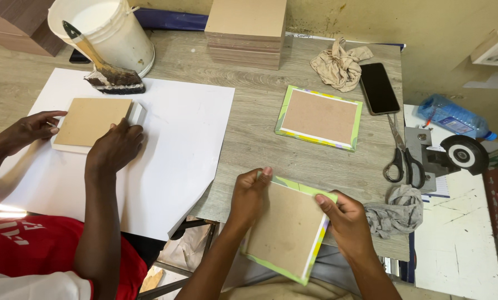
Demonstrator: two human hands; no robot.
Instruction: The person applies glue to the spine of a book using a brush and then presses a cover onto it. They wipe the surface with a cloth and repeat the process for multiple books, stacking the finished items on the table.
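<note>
while both hands of the person hold it, the covered board [288,230] hangs past the near edge of the desk [249,111], tilted, with its brown back side up and a green and yellow paper border around it. the left hand [250,191] grasps the upper left edge of the board, thumb on the top corner, fingers hidden under it. the right hand [346,219] grasps the right edge, thumb pressed on the brown face near the upper right corner, other fingers behind.

a second covered board [319,118] lies flat in the middle of the desk, also brown side up, well apart from the hands. behind it, near the far right corner, there is a crumpled beige cloth [340,65] and just beside it a black phone [379,88]. scissors [403,158] lie at the right edge, and a grey rag [396,210] is at the near right corner, near the right hand. a stack of brown boards [247,33] stands at the far edge.

on the left half of the desk lies a big white paper sheet [177,150]. another person in a red shirt presses a plain brown board [92,119] on it with two hands [114,147]. at the far left corner stands a white bucket [107,30] with a glue brush [107,72] leaning on it.
</note>
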